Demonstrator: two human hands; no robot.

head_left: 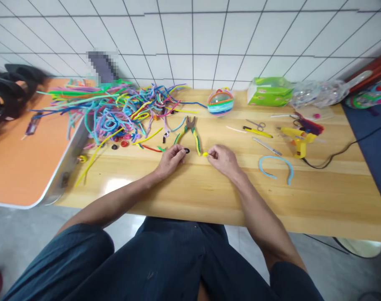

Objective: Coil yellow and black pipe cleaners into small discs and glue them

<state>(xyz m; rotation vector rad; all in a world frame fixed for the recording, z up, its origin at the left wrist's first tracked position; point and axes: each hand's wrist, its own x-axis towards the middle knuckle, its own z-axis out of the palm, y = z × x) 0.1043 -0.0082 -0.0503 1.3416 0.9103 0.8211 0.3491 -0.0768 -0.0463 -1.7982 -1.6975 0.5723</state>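
**My crowded wooden table (203, 200)**

Coloured pipe cleaners (112, 115) heap up at my left, pliers (191, 125) lie mid-table, a yellow glue gun (300, 144) and blue curved strip (275, 157) sit right; the green pack (268, 95) behind is possibly tissues.

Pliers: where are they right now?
In the head view, the pliers lie at centre on the wooden table, jaws pointing away, beyond the left hand and right hand.

Cannot make out a single word, brand, number or sign. Shows only small, blurred marks on the green plastic packet (269, 93), too indistinct to read as letters.
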